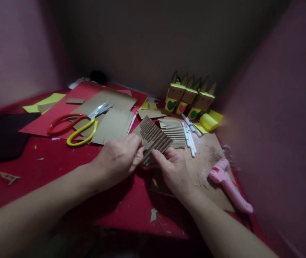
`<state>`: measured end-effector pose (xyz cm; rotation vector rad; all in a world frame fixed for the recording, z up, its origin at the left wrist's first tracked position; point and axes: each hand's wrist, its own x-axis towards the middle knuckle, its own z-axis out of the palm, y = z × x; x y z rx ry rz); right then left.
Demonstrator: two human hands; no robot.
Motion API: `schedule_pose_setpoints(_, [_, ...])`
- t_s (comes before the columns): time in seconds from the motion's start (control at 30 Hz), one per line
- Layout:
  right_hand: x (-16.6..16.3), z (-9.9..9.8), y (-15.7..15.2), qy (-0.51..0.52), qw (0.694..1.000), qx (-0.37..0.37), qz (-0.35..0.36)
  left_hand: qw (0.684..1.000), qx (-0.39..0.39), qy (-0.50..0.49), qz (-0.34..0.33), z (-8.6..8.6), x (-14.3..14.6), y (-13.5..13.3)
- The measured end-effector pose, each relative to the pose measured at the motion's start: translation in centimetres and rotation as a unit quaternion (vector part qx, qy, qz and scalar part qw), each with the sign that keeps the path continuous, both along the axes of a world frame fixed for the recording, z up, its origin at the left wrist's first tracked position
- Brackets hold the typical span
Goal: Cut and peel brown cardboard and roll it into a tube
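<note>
Both my hands hold a ridged piece of corrugated cardboard (153,138) just above the red table. My left hand (119,157) pinches its left edge with closed fingers. My right hand (173,168) grips its lower right edge, thumb on top. Another ridged cardboard piece (174,132) lies flat just behind it.
Scissors (80,125) with one red and one yellow handle lie on flat cardboard sheets (115,122) at the left. Yellow paper-craft figures (189,98) stand at the back by the wall. White markers (189,138), a yellow paper roll (209,121) and a pink glue gun (229,184) lie to the right.
</note>
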<state>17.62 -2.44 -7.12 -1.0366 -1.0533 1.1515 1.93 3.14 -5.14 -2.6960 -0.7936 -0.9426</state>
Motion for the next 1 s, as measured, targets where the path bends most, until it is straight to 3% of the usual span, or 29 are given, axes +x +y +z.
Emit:
schedule_pose_setpoints(0.1, [0.0,0.3,0.0,0.02,1.0,-0.014,0.003,0.996,-0.078,-0.041,-0.017,0.4,-0.6,0.4])
schedule_pose_setpoints(0.23, [-0.1,0.5,0.0,0.031,0.999,-0.015,0.002,0.992,-0.097,-0.049,-0.057,0.6,-0.6,-0.1])
schedule_pose_setpoints(0.47, [-0.3,0.1,0.0,0.008,1.0,0.003,0.003,0.999,0.031,0.006,-0.041,-0.4,0.3,-0.5])
schedule_pose_setpoints(0.73, [-0.1,0.6,-0.2,-0.063,0.997,0.036,-0.02,0.988,0.125,0.087,0.008,0.6,0.9,-1.3])
schedule_pose_setpoints(0.83, [-0.2,0.5,-0.2,-0.038,0.999,0.007,0.001,0.993,0.099,0.063,-0.002,0.4,0.8,-1.0])
schedule_pose_setpoints(1.0, [-0.3,0.4,0.0,0.025,0.999,-0.038,0.016,0.999,-0.023,-0.02,-0.009,0.0,-0.3,0.3])
